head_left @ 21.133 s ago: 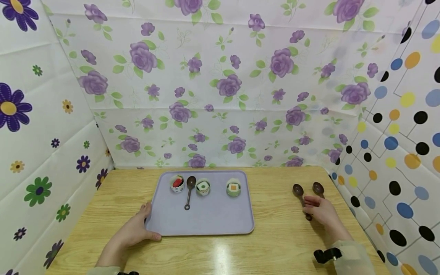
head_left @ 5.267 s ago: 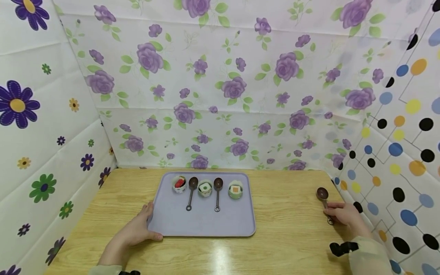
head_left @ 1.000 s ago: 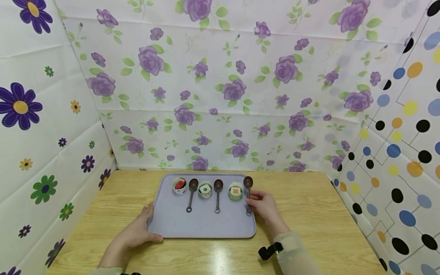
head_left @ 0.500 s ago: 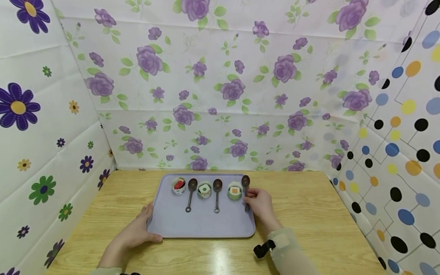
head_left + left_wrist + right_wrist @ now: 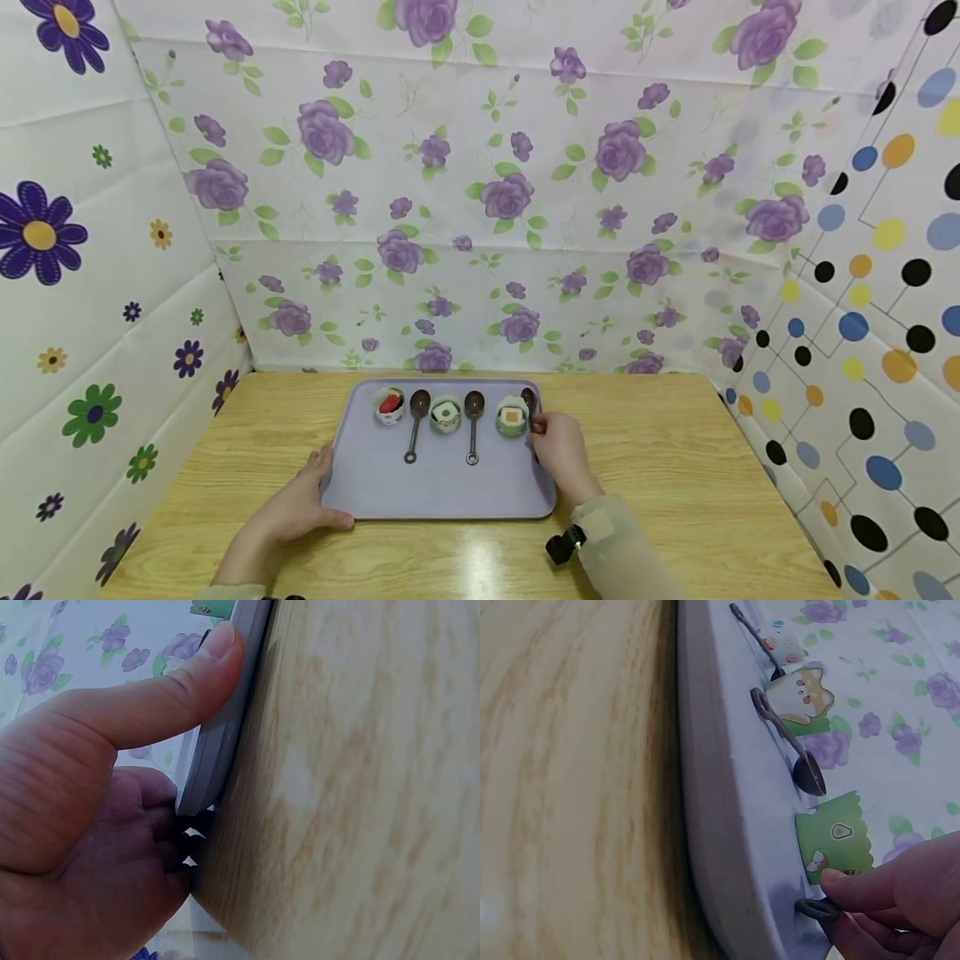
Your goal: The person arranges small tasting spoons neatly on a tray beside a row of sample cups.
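Note:
My right hand (image 5: pixel 562 450) pinches the handle of a brown spoon (image 5: pixel 528 398) at the right end of the lilac tray (image 5: pixel 442 492). In the right wrist view its looped handle end (image 5: pixel 817 907) shows below the thumb; the fingers hide the rest. My left hand (image 5: pixel 296 500) grips the tray's front left corner, thumb along the front edge. Two more brown spoons (image 5: pixel 414 429) (image 5: pixel 473 429) lie on the tray. Among them stand a paper cup (image 5: pixel 390 417) with red food, a patterned cup (image 5: pixel 446 426) with white food, and a green cup (image 5: pixel 512 430) with a white-and-orange piece.
The tray lies on a wood-grain table (image 5: pixel 660 483). Floral cloth (image 5: pixel 450 208) hangs behind it, with a daisy-print cloth (image 5: pixel 112 333) on the left and a dotted cloth (image 5: pixel 862 350) on the right.
Two spoons have come from the table's right side to the tray, one between the middle and right cups. The last, in my right hand, has moved left and down beside the green cup.

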`<state>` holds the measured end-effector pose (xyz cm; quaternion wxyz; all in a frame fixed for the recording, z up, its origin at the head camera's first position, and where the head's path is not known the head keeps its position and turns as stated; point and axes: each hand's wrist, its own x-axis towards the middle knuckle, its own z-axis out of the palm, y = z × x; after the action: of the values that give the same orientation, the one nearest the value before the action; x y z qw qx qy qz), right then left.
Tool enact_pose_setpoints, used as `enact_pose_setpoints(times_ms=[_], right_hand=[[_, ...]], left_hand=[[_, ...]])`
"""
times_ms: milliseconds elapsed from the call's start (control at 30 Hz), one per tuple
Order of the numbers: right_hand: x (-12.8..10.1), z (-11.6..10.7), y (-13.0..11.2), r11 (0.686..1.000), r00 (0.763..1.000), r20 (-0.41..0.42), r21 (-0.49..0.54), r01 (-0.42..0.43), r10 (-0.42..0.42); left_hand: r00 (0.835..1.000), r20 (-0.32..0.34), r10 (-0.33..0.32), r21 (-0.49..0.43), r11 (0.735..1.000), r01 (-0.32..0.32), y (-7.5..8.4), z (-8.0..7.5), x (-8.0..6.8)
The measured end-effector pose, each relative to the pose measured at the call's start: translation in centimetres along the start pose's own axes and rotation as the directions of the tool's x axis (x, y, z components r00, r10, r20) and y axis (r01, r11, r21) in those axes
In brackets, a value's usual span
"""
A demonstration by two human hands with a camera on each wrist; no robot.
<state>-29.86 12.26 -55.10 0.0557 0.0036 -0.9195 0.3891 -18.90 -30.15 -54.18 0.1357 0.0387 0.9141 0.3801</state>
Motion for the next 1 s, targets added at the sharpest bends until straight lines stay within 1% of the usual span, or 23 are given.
enact_pose_setpoints(times_ms=[233, 433, 567, 700, 800, 900, 1000], right_hand=[[-0.4, 0.1, -0.1, 0.992, 0.997, -0.008, -0.098, 0.075, -0.076], [-0.7, 0.1, -0.4, 0.972, 0.994, -0.006, -0.212, 0.106, -0.110], [-0.8, 0.0, -0.5, 0.962, 0.993, -0.011, -0.251, 0.110, -0.116], [-0.9, -0.1, -0.6, 0.961, 0.994, -0.009, -0.257, 0.104, -0.110], [-1.0, -0.4, -0.6, 0.966, 0.995, 0.005, -0.239, 0.094, -0.096], [-0.9, -0.7, -0.5, 0.974, 0.996, 0.022, -0.206, 0.092, -0.089], [-0.9, -1.1, 0.1, 0.981, 0.992, 0.043, -0.155, 0.120, -0.114]], left_hand=[[1.000, 0.004, 0.001, 0.001, 1.000, -0.001, 0.1, 0.1, 0.0], [1.000, 0.007, 0.001, 0.000, 1.000, -0.001, 0.0, 0.2, -0.1], [1.000, 0.007, 0.000, -0.003, 1.000, 0.000, 0.0, 0.3, 0.0], [1.000, 0.007, -0.001, -0.007, 1.000, 0.001, 0.0, 0.2, 0.0], [1.000, 0.006, 0.001, 0.003, 1.000, -0.001, -0.1, 0.1, 0.1], [1.000, 0.006, 0.004, 0.008, 1.000, -0.004, -0.1, 0.0, 0.0], [1.000, 0.005, 0.007, 0.006, 1.000, -0.007, -0.1, -0.1, -0.1]])
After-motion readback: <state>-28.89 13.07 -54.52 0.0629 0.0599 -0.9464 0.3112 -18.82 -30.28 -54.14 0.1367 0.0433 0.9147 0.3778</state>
